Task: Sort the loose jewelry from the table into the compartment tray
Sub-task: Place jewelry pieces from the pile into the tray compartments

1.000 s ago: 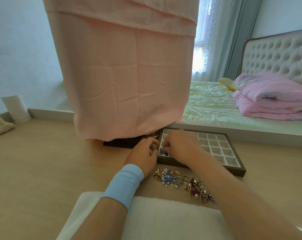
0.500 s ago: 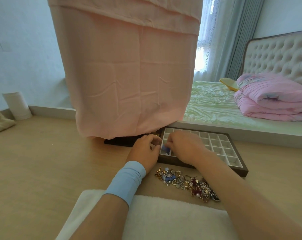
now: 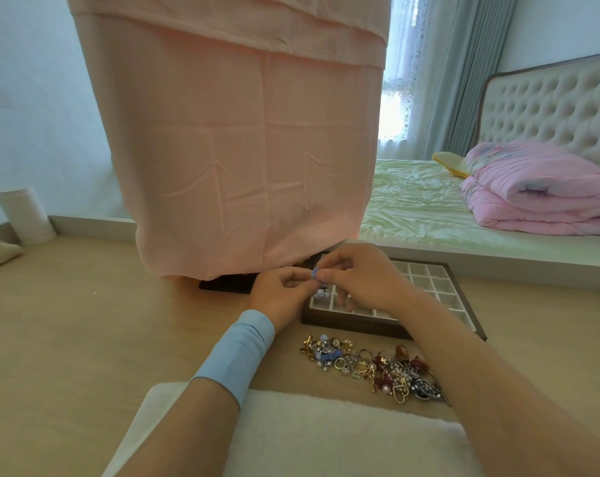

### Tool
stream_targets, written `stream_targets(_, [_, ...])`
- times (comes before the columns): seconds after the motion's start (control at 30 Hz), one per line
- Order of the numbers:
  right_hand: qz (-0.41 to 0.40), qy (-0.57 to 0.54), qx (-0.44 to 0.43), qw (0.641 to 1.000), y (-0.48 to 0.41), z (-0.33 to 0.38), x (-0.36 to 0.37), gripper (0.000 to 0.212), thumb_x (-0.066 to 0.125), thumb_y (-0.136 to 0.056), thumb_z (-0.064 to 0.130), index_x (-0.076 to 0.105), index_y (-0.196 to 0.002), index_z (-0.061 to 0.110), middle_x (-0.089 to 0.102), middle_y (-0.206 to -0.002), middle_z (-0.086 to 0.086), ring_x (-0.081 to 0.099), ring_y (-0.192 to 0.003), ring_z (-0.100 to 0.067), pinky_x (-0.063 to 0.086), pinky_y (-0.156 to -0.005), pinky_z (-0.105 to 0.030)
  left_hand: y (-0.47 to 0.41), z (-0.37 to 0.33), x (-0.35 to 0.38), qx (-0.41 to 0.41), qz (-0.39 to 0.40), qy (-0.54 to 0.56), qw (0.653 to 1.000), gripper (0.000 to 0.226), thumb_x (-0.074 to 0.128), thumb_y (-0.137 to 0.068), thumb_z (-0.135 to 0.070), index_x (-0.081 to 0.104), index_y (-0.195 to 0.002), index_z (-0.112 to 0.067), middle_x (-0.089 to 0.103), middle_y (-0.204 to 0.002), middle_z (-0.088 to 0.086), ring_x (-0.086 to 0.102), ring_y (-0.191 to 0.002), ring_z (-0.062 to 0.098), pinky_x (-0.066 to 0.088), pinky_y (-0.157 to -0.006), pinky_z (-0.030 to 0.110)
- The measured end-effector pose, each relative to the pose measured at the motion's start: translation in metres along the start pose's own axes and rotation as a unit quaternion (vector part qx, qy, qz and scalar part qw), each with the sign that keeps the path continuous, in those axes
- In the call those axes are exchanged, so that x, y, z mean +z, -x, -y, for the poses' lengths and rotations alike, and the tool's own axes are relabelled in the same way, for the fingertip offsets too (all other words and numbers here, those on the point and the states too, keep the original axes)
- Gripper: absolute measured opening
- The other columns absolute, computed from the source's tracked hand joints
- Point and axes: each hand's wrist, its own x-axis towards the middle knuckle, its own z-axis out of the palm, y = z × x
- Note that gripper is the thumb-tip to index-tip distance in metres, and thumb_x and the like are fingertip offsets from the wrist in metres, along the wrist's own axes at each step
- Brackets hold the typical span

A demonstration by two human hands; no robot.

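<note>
Head view, nearest edge first: fleecy white mat on the pale wooden surface. Just beyond, loose jewelry heaped in a tangled strip: gold rings, pearls, dark red beads, an open heart shape, all small, hard and glinting. Further on, left hand, pale blue band at the wrist, and right hand, fingertips of both pinching a little blue piece with something pearly dangling under it, held above the left side of the tray. Dark wooden rim, white square compartments, pale beads seemingly in one near-left cell.

Likely trouble: slipping from so fine a pinch and bouncing into the wrong cell or off under the cloth; snagging of the dangling part on a divider.

Behind, creased pink cloth hanging over the tray's far-left corner; farthest, bed with glossy green sheet.
</note>
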Motion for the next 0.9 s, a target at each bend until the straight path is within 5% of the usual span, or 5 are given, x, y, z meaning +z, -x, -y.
stream_targets(0.13, [-0.008,0.084,0.005,0.996,-0.002,-0.006,0.003,0.009,0.073,-0.093,0.027,0.08,-0.092,0.022,0.063,-0.051,0.012,0.055,-0.045,0.001,0.045,-0.056,-0.02,-0.002,0.001,0.002,-0.004,-0.008,-0.113,0.994,0.006,0.076,-0.081,-0.029,0.075,-0.085,-0.025,0.071,-0.084,-0.013,0.063,-0.083,-0.001,0.046,-0.075,0.017])
stream_targets(0.33, [-0.005,0.163,0.002,0.987,-0.007,-0.013,0.009,0.011,0.073,-0.09,0.026,0.074,-0.081,0.032,0.071,-0.087,0.008,0.064,-0.087,-0.011,0.054,-0.085,-0.035,-0.005,0.0,0.011,0.006,-0.02,-0.273,0.962,0.018,0.071,-0.081,-0.047,0.078,-0.082,-0.03,0.07,-0.081,-0.015,0.058,-0.077,0.0,0.042,-0.065,0.02])
stream_targets(0.6, [-0.013,0.244,0.005,0.97,-0.009,-0.017,0.016,0.015,0.064,-0.096,0.034,0.077,-0.101,0.034,0.073,-0.106,0.008,0.065,-0.1,-0.015,0.054,-0.092,-0.042,-0.005,0.003,0.018,-0.03,-0.038,-0.267,0.962,0.01,0.07,-0.081,-0.042,0.066,-0.082,-0.032,0.063,-0.087,-0.014,0.06,-0.085,0.007,0.041,-0.065,0.025])
stream_targets(0.7, [-0.01,0.258,0.002,0.966,-0.009,-0.016,0.018,0.017,0.061,-0.099,0.033,0.076,-0.107,0.035,0.072,-0.111,0.007,0.065,-0.103,-0.015,0.054,-0.093,-0.042,-0.007,0.006,0.019,-0.054,-0.052,-0.224,0.972,0.025,0.073,-0.079,-0.039,0.053,-0.091,-0.028,0.059,-0.093,-0.008,0.057,-0.084,0.009,0.042,-0.068,0.027])
stream_targets(0.9, [-0.027,0.237,-0.007,0.971,-0.007,-0.014,0.012,0.013,0.063,-0.098,0.032,0.075,-0.101,0.031,0.071,-0.104,0.008,0.064,-0.097,-0.013,0.053,-0.09,-0.04,-0.009,0.009,0.018,-0.026,-0.018,-0.195,0.98,0.015,0.073,-0.08,-0.04,0.06,-0.086,-0.037,0.063,-0.102,-0.011,0.056,-0.102,0.012,0.048,-0.089,0.037])
